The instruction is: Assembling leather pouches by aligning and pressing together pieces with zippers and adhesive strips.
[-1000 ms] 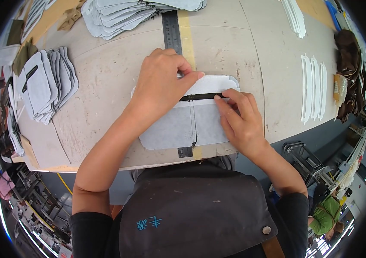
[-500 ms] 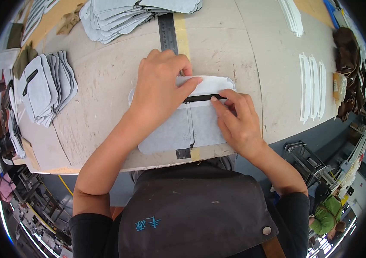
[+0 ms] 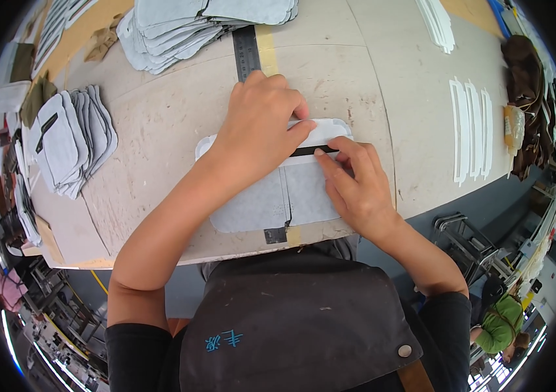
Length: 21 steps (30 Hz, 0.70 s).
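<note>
A light grey flat fabric panel (image 3: 248, 206) with rounded corners lies in front of me at the table's near edge. A white band runs along its far part, with a narrow black slot (image 3: 303, 151) across it and a dark seam line down its middle. My left hand (image 3: 258, 121) reaches over the panel, thumb and forefinger closed at its far edge; the other fingertips are curled out of sight. My right hand (image 3: 359, 186) pinches at the slot's right end, thumb and forefinger close together on the panel, the remaining fingers bent.
Stacks of similar grey panels lie at the far side (image 3: 186, 32) and left (image 3: 72, 137). White strip frames (image 3: 470, 130) lie at right, more (image 3: 438, 26) beyond. A dark ruler (image 3: 246, 55) extends under the panel beside yellow tape (image 3: 267, 55). Brown material (image 3: 523, 78) lies at the right edge.
My left hand has shifted slightly right along the panel's far edge. The white flap there now lies flatter. My right hand stays at the slot's end, barely moved.
</note>
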Tool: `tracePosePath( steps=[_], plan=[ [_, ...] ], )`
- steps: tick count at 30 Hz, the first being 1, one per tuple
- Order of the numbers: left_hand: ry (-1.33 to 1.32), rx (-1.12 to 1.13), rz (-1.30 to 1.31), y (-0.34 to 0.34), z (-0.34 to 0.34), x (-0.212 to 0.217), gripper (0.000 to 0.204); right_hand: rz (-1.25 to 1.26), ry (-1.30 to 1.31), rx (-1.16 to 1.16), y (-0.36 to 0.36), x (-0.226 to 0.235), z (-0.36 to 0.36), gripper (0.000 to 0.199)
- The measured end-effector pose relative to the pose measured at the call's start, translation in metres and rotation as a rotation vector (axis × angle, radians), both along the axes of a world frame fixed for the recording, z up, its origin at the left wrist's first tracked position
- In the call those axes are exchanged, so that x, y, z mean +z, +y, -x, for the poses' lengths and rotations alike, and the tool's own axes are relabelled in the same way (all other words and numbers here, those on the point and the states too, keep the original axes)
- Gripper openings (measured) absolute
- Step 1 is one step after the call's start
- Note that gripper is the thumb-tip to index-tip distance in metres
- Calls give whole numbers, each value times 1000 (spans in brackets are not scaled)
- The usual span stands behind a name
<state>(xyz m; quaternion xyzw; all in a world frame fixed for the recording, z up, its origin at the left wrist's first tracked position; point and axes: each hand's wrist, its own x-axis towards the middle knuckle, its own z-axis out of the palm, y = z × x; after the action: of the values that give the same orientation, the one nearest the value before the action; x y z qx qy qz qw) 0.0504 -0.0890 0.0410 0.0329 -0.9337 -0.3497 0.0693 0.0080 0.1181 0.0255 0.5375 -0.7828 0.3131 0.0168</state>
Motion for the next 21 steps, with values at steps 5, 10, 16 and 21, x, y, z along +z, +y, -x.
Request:
tracePosePath(
  steps=[5, 10, 16, 21],
  plan=[
    [-83, -71, -3, -1, 0, 2, 12, 5, 5, 4, 0, -1, 0, 33],
    [-119, -44, 58, 1, -5, 10, 16, -5, -5, 8, 0, 1, 0, 33],
    [-88, -41, 27, 2, -8, 16, 14, -1, 15, 13, 0, 0, 0, 34],
    [-58, -43, 29, 4, -10, 20, 11, -5, 11, 17, 0, 0, 0, 34]
  ],
)
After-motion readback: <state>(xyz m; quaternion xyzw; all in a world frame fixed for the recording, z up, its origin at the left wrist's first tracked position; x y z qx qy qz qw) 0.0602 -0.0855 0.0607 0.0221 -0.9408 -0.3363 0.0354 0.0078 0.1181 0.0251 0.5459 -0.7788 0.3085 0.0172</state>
